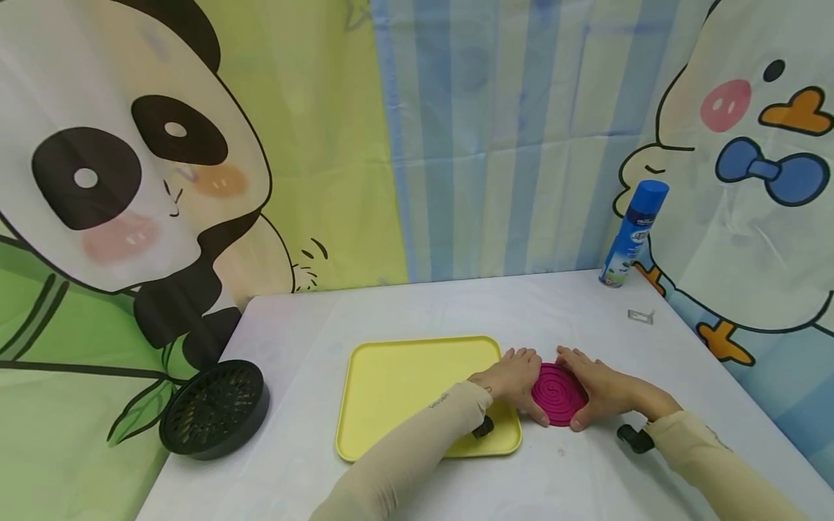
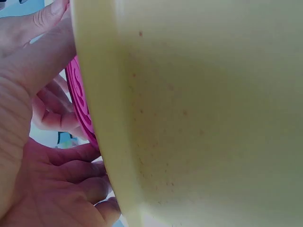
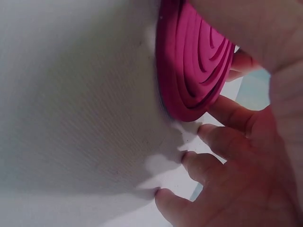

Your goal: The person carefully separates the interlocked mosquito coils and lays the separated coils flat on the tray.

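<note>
A magenta mosquito coil (image 1: 559, 394), a flat spiral disc, lies on the white table just right of the yellow tray (image 1: 404, 387). My left hand (image 1: 517, 380) holds its left side, thumb near the front and fingers toward the back. On the opposite side my right hand (image 1: 599, 391) spans the rim between thumb and fingers. In the right wrist view the coil (image 3: 189, 71) shows its raised spiral, with one finger at its edge and other fingertips down on the table. The tray hides part of the coil (image 2: 79, 97) in the left wrist view.
A black round slotted holder (image 1: 215, 409) stands at the table's left edge. A blue spray can (image 1: 633, 233) is upright at the back right corner, with a small metal stand (image 1: 641, 317) in front of it. Printed curtains hang behind the table.
</note>
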Motion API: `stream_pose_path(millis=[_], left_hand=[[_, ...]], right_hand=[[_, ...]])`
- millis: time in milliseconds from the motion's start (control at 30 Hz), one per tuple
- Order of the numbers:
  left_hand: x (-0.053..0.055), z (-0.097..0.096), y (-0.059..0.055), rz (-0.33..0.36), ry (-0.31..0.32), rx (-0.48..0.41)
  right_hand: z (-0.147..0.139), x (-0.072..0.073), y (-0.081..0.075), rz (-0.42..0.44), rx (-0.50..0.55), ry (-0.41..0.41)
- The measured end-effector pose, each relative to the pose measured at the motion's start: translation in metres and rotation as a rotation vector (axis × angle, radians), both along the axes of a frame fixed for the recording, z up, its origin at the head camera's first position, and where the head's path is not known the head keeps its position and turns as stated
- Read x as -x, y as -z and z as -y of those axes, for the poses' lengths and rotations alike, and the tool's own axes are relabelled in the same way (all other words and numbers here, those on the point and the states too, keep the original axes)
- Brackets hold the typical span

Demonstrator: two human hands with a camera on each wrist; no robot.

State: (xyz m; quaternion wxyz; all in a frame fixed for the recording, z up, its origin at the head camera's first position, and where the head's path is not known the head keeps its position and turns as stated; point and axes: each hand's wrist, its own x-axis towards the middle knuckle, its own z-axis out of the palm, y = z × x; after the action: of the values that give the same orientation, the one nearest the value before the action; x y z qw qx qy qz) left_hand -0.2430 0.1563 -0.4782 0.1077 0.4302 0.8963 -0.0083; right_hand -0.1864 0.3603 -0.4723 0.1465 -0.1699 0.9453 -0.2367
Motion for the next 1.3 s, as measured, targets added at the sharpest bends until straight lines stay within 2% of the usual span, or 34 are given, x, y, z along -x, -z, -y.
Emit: stream_pose_path(millis=[200, 433, 600, 833, 1133, 1300], left_hand=[[0.003, -0.002, 0.009, 0.017, -0.007, -0.048], [0.000, -0.002, 0.004, 0.011, -0.008, -0.070], [-0.004, -0.001, 0.002, 0.078, -0.031, -0.119], [-0.008, 0.001, 0.002, 0.173, -0.083, -0.232], [-0.014, 0.000, 0.005, 0.101, -0.102, -0.278], [-0.014, 0.002, 0.009, 0.093, -0.113, -0.288]], right_hand=[[0.000, 0.001, 0.004, -0.005, 0.017, 0.002], [0.001, -0.001, 0.002, -0.018, 0.032, 0.007], [0.000, -0.002, 0.001, -0.023, 0.056, 0.020], [-0.001, -0.006, 0.005, -0.042, 0.079, 0.046], [0.000, -0.014, 0.002, -0.065, 0.102, 0.067], [0.000, -0.015, 0.004, -0.087, 0.100, 0.071]])
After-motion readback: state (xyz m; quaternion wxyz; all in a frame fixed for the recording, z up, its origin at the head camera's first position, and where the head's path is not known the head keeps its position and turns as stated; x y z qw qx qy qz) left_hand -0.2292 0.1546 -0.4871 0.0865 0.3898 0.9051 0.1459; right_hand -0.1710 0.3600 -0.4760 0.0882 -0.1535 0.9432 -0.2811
